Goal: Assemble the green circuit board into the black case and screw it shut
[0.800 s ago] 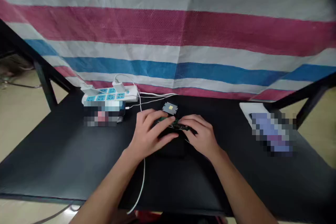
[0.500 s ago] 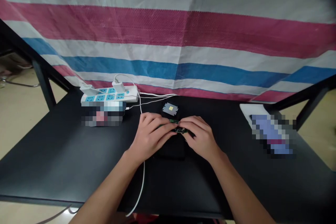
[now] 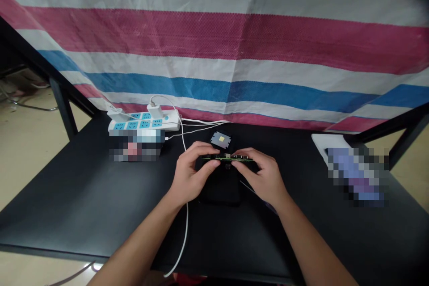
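Between my two hands is a green circuit board (image 3: 229, 158), seen nearly edge-on, with small components along it. My left hand (image 3: 194, 172) pinches its left end between thumb and fingers. The right end is gripped the same way by my right hand (image 3: 259, 174). Just beyond the board lies a small grey square plate with a yellow centre (image 3: 221, 139). Under the hands rests a flat black object (image 3: 219, 190), hard to tell from the black table. A thin light-coloured rod or wire (image 3: 247, 186) shows beside my right hand, partly hidden by it.
A white power strip (image 3: 144, 121) with plugged-in chargers stands at the back left, a blurred-out item (image 3: 137, 145) before it. One white cable (image 3: 186, 232) crosses the black table (image 3: 100, 205) to its front edge. On the right lie a white item (image 3: 330, 140) and a blurred-out blue one (image 3: 355, 174).
The board has been tilted to a nearly edge-on view, and my hands have moved apart toward its two ends. The thin rod has come into sight by my right hand. The view has shifted slightly.
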